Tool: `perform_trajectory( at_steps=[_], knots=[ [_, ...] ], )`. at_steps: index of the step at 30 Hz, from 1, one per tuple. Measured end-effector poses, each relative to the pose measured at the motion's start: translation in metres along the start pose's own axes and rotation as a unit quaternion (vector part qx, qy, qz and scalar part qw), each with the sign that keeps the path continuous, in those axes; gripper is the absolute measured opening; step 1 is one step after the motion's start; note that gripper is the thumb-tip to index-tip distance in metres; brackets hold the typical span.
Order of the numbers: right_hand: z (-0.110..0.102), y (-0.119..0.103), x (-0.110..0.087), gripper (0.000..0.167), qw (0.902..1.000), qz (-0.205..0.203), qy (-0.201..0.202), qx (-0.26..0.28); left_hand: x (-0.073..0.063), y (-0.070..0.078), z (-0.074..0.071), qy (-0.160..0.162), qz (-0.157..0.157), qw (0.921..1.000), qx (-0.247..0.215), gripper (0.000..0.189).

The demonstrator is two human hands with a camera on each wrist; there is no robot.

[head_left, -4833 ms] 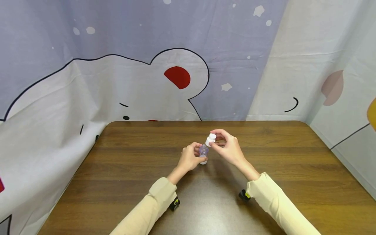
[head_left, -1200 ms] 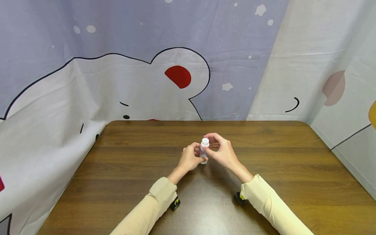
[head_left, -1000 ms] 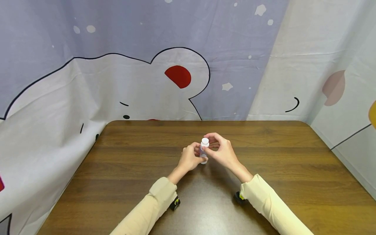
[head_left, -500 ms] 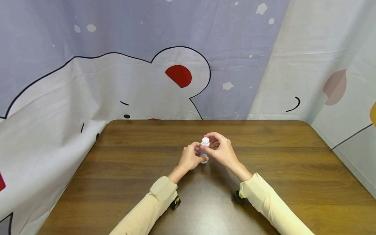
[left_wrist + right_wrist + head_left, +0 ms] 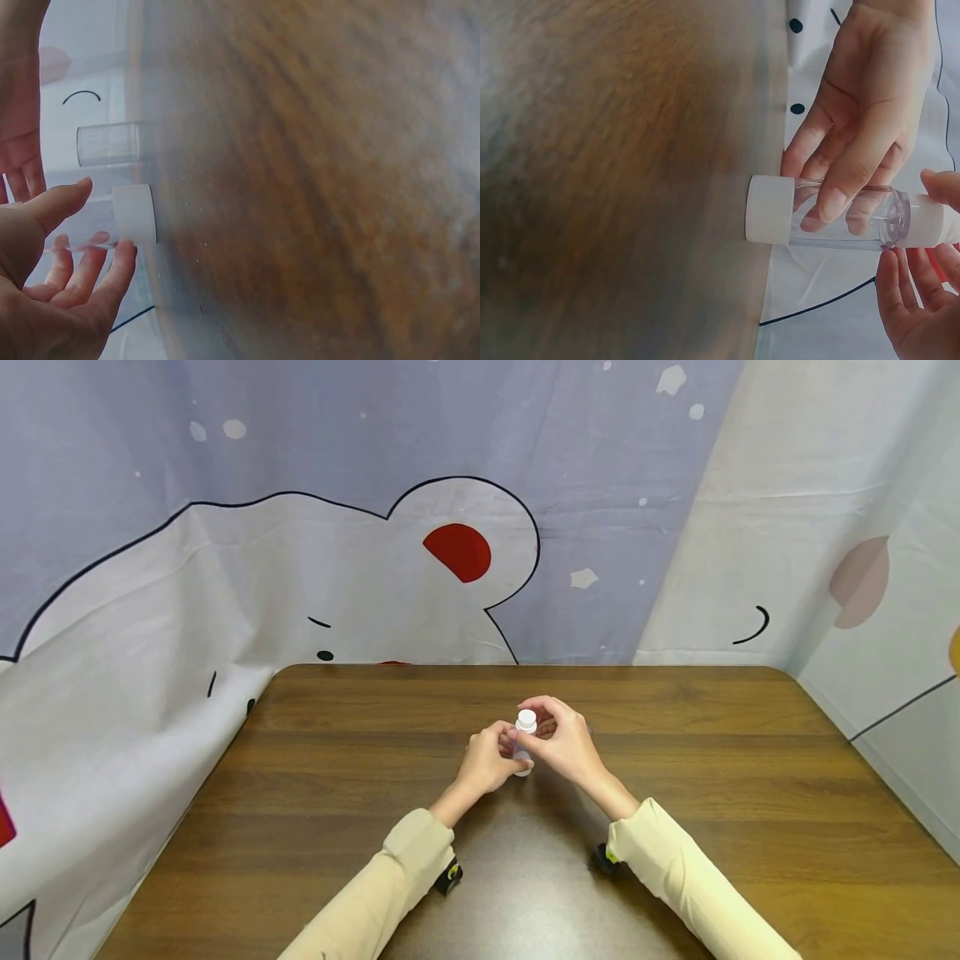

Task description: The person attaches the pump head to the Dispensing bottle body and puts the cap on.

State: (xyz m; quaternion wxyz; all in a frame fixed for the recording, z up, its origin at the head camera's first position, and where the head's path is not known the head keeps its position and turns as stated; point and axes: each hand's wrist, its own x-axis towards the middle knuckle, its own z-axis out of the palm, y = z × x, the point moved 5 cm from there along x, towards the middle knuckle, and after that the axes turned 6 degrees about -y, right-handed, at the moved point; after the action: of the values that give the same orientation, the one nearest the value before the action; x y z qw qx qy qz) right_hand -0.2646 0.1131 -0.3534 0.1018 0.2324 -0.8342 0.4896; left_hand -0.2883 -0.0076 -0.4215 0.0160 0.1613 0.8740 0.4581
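Observation:
A small clear bottle (image 5: pixel 855 240) with a white base (image 5: pixel 771 210) stands upright on the table. Its body is held between the thumb and fingers of my left hand (image 5: pixel 482 762). The white pump-like top (image 5: pixel 527 718) sits over the bottle's neck. My right hand (image 5: pixel 566 745) pinches that top's lower part, thumb on the near side and fingers behind. In the right wrist view, the fingertips (image 5: pixel 889 262) lie right where top and bottle meet. The left wrist view shows the left thumb (image 5: pixel 71 201) and curled fingers around the bottle, whose upper part is hidden there.
A clear cylindrical cap (image 5: pixel 109 144) stands on the wooden table (image 5: pixel 337 793) beyond the bottle in the left wrist view; my right hand mostly hides it in the head view. A printed curtain (image 5: pixel 360 577) hangs behind the table's far edge.
Several seconds ago the right hand held the white top apart, up and right of the bare neck; it has moved left and down onto it. Lately the right fingers shift slightly around it.

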Motion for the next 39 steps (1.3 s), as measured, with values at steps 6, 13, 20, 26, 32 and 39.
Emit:
perform_trajectory(
  at_steps=[6, 13, 20, 26, 32, 39],
  knots=[
    [0.0, -0.001, 0.0, 0.036, 1.0, -0.004, -0.005, -0.001, 0.0, 0.0, 0.0, 0.0, -0.001, 1.0, 0.002, 0.045],
    [-0.001, 0.0, -0.002, 0.042, 0.9989, -0.001, -0.04, 0.024, 0.0, -0.001, 0.002, -0.002, -0.008, 1.0, 0.0, 0.046],
    [-0.003, -0.005, -0.005, 0.042, 0.9955, -0.046, -0.081, 0.015, 0.001, -0.001, 0.001, -0.002, 0.0, 0.9999, -0.012, 0.045],
    [0.0, 0.007, -0.004, 0.041, 0.9945, -0.033, -0.097, 0.024, 0.001, -0.001, 0.002, -0.004, -0.002, 1.0, -0.005, 0.048],
    [0.004, 0.033, -0.002, 0.04, 0.9944, -0.038, -0.094, 0.028, 0.001, 0.0, 0.002, -0.003, -0.005, 1.0, -0.004, 0.049],
    [0.002, 0.037, -0.002, 0.04, 0.994, -0.056, -0.09, 0.026, 0.0, 0.001, 0.001, 0.002, -0.001, 1.0, 0.001, 0.048]
  ],
)
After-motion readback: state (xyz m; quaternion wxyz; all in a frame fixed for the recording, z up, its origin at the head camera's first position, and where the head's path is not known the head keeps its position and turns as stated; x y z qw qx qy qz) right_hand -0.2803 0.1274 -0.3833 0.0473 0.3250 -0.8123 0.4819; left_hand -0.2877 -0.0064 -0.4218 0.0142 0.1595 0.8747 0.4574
